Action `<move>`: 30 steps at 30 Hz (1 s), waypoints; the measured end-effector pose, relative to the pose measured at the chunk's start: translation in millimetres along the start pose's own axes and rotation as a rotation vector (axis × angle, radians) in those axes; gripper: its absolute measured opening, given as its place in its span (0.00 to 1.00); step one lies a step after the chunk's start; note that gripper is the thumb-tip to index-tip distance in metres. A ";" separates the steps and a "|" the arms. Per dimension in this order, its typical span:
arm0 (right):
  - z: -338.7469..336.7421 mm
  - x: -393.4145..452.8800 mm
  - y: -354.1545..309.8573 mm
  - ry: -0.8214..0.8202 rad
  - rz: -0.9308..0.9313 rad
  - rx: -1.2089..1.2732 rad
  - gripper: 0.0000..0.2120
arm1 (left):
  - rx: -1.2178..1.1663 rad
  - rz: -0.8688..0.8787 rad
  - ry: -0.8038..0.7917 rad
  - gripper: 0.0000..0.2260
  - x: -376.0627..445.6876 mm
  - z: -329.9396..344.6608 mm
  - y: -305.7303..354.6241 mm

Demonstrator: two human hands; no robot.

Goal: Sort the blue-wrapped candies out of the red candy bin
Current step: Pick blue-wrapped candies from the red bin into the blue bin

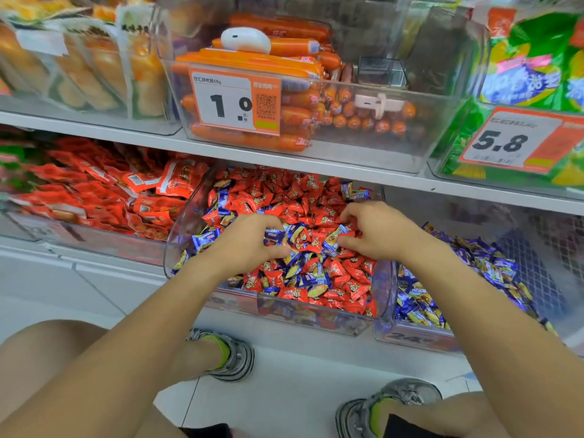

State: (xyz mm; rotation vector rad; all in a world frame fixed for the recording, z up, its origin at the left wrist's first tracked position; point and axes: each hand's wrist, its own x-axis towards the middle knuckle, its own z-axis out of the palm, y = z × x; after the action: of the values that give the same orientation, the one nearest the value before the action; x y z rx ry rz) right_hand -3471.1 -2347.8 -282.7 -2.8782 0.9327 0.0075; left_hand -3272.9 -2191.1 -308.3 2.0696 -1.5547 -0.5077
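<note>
While the left hand [249, 241] and right hand [376, 230] are curled into the clear plastic bin [316, 314] of mixed red and blue-wrapped candies [205, 240] (whether either holds any cannot be told), red ones may be scooped along or spilled near.

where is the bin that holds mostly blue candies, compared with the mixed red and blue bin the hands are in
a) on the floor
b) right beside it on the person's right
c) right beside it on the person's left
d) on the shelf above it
b: the blue candy bin sits on the same shelf, against the right wall of the mixed bin where the left hand and right hand dig.
</note>
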 end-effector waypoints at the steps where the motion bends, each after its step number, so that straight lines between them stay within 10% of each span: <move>1: 2.6 3.1 -1.5 -0.039 0.002 -0.053 0.21 | -0.051 -0.018 0.005 0.10 -1.7 -3.3 -0.7; 10: 14.9 18.2 -14.1 -0.006 0.061 -0.140 0.12 | -0.206 -0.177 0.041 0.23 -10.1 -17.8 -3.5; 21: 5.3 -0.4 -2.7 0.139 0.019 0.445 0.06 | -0.793 -0.259 0.116 0.07 -2.4 8.9 17.2; 30: 14.7 -9.9 -4.7 0.181 0.034 0.392 0.13 | -0.318 -0.122 0.202 0.06 18.0 11.3 19.7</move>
State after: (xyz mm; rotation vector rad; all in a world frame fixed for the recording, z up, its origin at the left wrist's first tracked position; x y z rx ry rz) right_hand -3475.9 -2336.6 -296.4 -2.5286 0.8946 -0.3934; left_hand -3289.5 -2214.7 -305.7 1.9105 -1.1560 -0.5331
